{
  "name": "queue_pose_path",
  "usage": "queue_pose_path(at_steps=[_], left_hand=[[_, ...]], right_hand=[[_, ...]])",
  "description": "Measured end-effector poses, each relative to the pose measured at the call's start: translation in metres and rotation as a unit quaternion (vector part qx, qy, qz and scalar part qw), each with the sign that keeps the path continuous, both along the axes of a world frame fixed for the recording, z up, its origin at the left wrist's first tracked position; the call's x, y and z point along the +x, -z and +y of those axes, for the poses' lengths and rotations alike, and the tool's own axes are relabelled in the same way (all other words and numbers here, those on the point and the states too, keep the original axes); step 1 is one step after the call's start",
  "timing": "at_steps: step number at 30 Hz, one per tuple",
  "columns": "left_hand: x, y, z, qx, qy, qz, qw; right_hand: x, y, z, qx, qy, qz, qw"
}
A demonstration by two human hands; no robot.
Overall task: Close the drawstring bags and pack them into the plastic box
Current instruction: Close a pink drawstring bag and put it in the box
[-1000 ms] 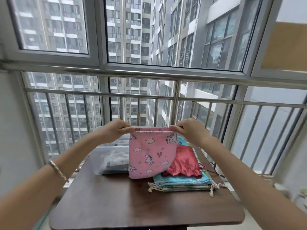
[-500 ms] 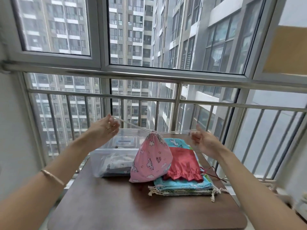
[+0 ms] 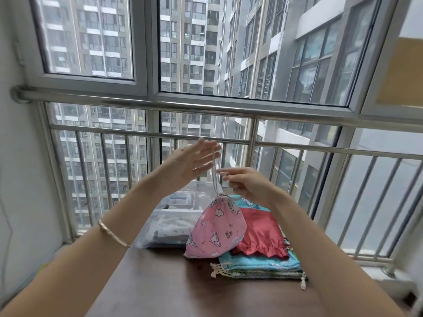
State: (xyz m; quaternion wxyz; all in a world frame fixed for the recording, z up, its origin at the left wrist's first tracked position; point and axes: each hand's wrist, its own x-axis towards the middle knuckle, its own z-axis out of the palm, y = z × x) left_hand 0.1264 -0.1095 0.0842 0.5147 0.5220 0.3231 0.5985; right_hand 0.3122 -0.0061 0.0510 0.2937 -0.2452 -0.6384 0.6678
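So the pink drawstring bag (image 3: pixel 215 229) with the unicorn print is cinched tight at the neck, and it's hanging from its white cord (image 3: pixel 214 177) with the bottom corner down on the dark brown surface (image 3: pixel 160 282). It sits right between the clear plastic box (image 3: pixel 160 225) on its left and the pile of other bags on its right, overlapping both from this angle. The left hand (image 3: pixel 192 161) is up high with the fingers stretched out straight. The cord runs up to its fingertips, but it's motion-blurred, so I can't make out how the cord is caught there. The right hand (image 3: pixel 249 186) is lower, just right of the cord, with the fingers loosely curled and the thumb and forefinger tips right at the cord. Honestly can't tell if it's actually pinching it or just beside it. The box already has some folded fabric inside, pale stuff with a small print. The pile is a flat stack of blue patterned bags (image 3: pixel 258 266) with fringed cord ends sticking out, and a shiny red bag (image 3: pixel 261 234) lying on top. There's a thin bracelet (image 3: pixel 113 234) on the left wrist. A steel railing (image 3: pixel 251 110) and big windows sit behind it all, with apartment towers outside.
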Motion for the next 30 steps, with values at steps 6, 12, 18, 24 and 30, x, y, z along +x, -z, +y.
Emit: queue_pose_path(at_steps=[6, 12, 18, 24, 30], left_hand=[[0.018, 0.001, 0.028, -0.082, -0.028, 0.202, 0.976], [0.041, 0.034, 0.031, -0.036, -0.071, 0.354, 0.932], [0.027, 0.054, 0.035, 0.035, -0.158, 0.454, 0.876], [0.009, 0.051, 0.021, -0.096, -0.042, 0.308, 0.946], [0.004, 0.033, 0.012, -0.074, -0.035, 0.209, 0.975]], right_hand=[[-0.016, -0.002, -0.019, 0.067, -0.073, -0.075, 0.992], [-0.017, 0.004, -0.019, 0.053, 0.051, -0.054, 0.996], [-0.015, 0.009, -0.016, 0.150, 0.132, -0.092, 0.975], [-0.011, 0.004, -0.019, 0.138, 0.158, -0.097, 0.973], [-0.017, -0.012, -0.030, 0.294, 0.063, -0.136, 0.944]])
